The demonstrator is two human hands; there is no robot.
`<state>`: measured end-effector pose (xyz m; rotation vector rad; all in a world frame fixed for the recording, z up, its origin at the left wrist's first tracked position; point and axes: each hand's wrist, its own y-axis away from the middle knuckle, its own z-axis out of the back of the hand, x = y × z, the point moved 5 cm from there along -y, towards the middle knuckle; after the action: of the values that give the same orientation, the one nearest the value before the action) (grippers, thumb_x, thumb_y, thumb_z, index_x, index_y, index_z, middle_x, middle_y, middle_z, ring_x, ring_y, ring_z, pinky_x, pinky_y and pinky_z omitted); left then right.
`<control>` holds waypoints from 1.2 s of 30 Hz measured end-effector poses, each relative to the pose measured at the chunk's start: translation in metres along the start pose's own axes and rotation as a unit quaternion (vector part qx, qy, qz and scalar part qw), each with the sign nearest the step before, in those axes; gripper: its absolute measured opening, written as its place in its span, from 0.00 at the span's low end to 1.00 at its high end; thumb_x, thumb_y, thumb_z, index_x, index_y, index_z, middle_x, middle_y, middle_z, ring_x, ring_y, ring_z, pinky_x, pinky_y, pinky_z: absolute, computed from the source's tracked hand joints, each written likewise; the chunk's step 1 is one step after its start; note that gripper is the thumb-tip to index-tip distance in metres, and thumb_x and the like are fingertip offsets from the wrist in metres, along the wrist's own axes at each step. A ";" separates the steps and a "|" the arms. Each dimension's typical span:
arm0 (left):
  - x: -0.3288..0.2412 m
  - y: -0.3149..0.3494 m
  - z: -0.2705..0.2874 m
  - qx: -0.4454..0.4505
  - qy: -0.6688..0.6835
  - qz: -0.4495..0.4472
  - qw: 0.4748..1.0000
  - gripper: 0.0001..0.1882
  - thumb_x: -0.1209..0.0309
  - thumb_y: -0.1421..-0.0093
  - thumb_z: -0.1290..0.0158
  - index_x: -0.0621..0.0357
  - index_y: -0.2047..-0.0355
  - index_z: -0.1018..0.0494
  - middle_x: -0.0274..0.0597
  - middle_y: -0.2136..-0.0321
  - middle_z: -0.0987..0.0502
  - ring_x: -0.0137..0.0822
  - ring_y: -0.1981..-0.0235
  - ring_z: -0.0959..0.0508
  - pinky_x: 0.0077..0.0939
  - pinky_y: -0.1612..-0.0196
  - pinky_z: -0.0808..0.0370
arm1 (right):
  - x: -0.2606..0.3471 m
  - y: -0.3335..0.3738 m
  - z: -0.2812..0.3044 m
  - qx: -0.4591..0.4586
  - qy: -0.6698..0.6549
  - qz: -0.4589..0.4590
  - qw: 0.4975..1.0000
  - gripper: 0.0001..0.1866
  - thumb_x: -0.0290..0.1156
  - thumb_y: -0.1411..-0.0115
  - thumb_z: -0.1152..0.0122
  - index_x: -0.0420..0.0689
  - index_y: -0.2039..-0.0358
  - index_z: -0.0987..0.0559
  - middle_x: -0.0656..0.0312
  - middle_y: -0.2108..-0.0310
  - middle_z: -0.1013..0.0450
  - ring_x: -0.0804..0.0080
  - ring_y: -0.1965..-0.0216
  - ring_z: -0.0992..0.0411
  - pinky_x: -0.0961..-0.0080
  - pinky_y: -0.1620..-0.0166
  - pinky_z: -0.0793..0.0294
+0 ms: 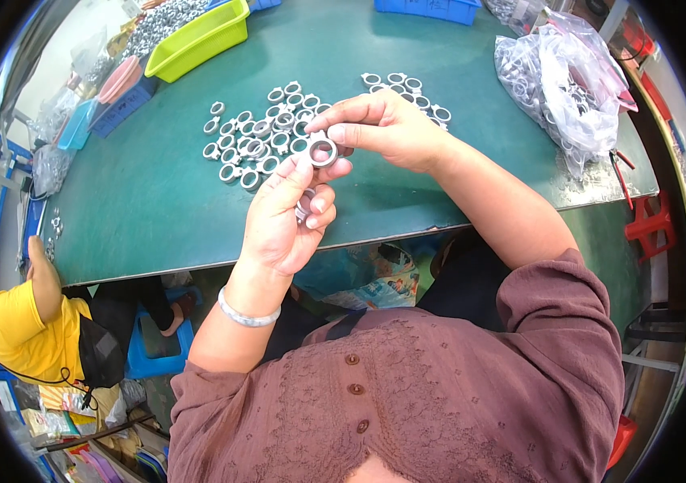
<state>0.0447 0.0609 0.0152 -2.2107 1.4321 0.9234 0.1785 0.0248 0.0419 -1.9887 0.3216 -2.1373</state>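
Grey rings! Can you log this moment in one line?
left hand: holding grey tabbed ring; right hand: touching same ring; loose rings: on green table

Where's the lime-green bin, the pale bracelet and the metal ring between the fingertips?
Lime-green bin (210,47): head view, on its near side wall.
Pale bracelet (248,319): head view, on its band.
Metal ring (312,154): head view, left side of its rim.

Grey ring (324,164) between left hand (278,217) and right hand (398,134) — loose rings (262,128) on table (407,205)
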 end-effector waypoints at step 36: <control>0.004 0.007 -0.010 0.008 0.012 0.036 0.999 0.14 0.67 0.40 0.59 0.65 0.59 0.35 0.36 0.76 0.32 0.22 0.83 0.39 0.11 0.84 0.44 | 0.022 0.002 -0.004 0.045 -0.045 0.029 0.998 0.05 0.25 0.48 0.45 0.38 0.70 0.27 0.62 0.73 0.29 0.77 0.71 0.30 0.80 0.63 0.31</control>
<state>0.0429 0.0491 0.0204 -2.1796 1.5339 0.9075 0.1729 0.0170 0.0618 -1.9938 0.2608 -1.9844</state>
